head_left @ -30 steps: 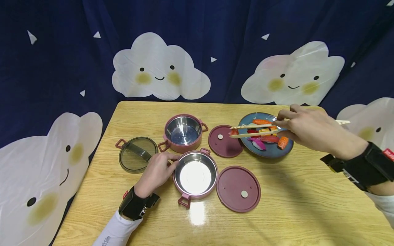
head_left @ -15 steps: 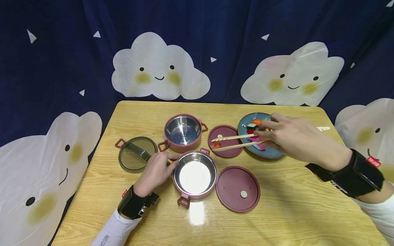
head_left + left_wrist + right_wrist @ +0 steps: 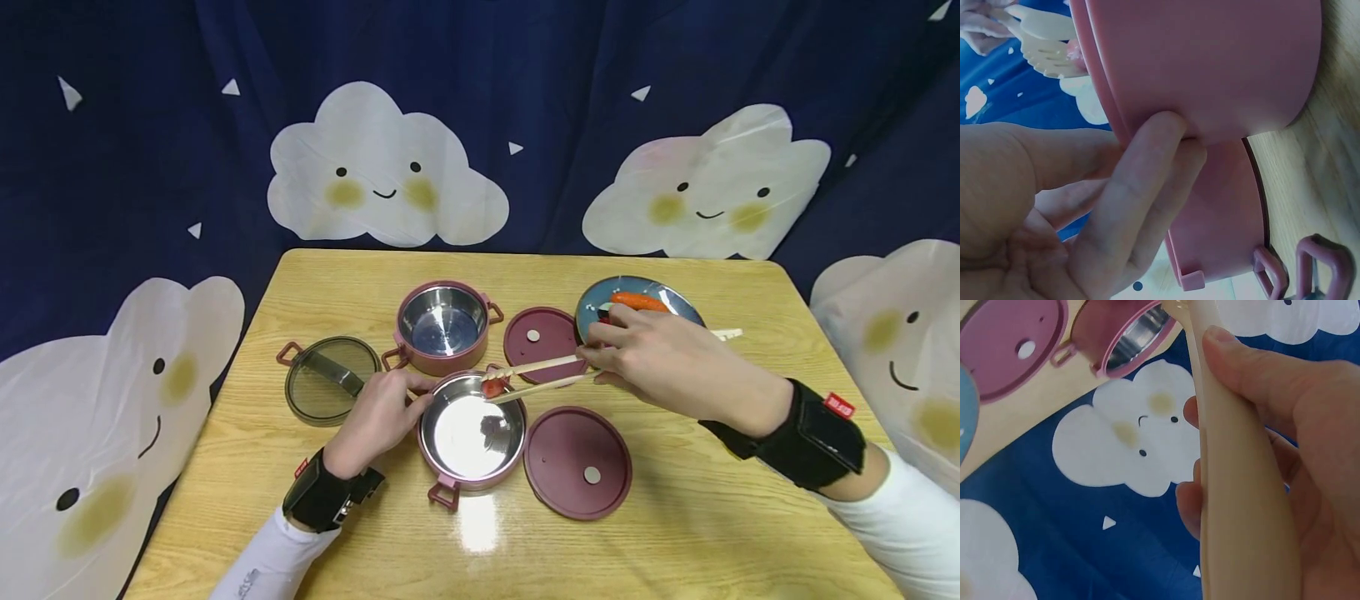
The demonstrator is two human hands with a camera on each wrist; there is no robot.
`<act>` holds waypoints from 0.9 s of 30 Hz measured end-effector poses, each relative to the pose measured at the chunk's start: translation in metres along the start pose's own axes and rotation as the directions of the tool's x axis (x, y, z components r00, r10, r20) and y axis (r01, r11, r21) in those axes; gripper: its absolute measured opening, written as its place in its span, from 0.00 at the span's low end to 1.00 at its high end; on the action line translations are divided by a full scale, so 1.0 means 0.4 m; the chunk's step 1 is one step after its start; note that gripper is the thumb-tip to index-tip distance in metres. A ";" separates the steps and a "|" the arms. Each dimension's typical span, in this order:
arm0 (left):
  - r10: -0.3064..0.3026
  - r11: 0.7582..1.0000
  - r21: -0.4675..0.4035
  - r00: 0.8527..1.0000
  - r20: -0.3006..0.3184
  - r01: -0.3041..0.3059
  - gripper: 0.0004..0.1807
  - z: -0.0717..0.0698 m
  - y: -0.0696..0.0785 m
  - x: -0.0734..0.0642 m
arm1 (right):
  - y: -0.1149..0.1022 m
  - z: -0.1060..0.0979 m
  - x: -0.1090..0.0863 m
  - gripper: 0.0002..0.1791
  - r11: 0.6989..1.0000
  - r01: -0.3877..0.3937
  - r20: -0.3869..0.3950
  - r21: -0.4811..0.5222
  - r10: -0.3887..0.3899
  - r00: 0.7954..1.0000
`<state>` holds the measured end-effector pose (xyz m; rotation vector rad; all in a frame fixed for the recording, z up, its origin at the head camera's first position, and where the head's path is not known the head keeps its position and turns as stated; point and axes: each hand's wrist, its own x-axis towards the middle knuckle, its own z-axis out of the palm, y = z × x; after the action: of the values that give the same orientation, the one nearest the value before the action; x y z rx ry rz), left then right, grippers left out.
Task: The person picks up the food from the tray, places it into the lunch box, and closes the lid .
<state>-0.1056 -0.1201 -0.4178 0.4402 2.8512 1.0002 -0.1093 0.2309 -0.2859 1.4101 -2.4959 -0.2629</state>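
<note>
My right hand point(image 3: 660, 358) grips a pair of cream tongs point(image 3: 540, 366), whose handle fills the middle of the right wrist view. Between the tong tips is a small red food piece point(image 3: 492, 387), over the far right rim of the nearer pink pot point(image 3: 480, 482). That pot has a shiny steel inside and two side handles. At its left rim, my left hand point(image 3: 377, 417) holds the pot, with fingertips pressed on its outer wall point(image 3: 1222, 69) in the left wrist view. Behind my right hand, a blue plate point(image 3: 594, 298) is partly hidden.
A second pink pot point(image 3: 450, 364) stands just behind the nearer one. Left of it lies a glass lid point(image 3: 322, 400) with a dark strap-like handle. Two burgundy lids, a smaller one point(image 3: 547, 325) and a larger one point(image 3: 573, 454), lie to the right. Orange food point(image 3: 637, 301) shows on the plate.
My right hand has moved left and toward me, carrying the red piece in the tongs from beside the plate to the nearer pot. The left hand stays at the pot's rim.
</note>
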 end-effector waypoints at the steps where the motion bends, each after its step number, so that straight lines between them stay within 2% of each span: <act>1: -0.002 1.000 -0.003 1.000 0.001 0.002 0.10 0.000 0.001 0.000 | -0.005 0.004 0.004 0.15 1.000 0.001 0.002 -0.003 -0.001 1.000; 11: 0.015 1.000 0.016 1.000 -0.017 -0.015 0.10 -0.001 0.000 -0.002 | -0.046 0.061 0.038 0.14 1.000 0.021 0.005 -0.010 -0.021 1.000; 20: 0.021 1.000 -0.001 1.000 -0.020 -0.021 0.10 -0.002 0.001 -0.004 | -0.060 0.114 0.061 0.07 0.998 0.057 0.033 0.019 -0.058 0.998; 27: 0.012 1.000 -0.005 1.000 -0.016 -0.012 0.10 -0.001 0.000 -0.008 | -0.074 0.144 0.071 0.03 0.995 0.086 -0.005 -0.047 -0.086 0.996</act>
<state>-0.1027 -0.1212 -0.4174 0.4516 2.8628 1.0167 -0.1175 0.1931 -0.3451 1.4987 -2.4109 -0.3306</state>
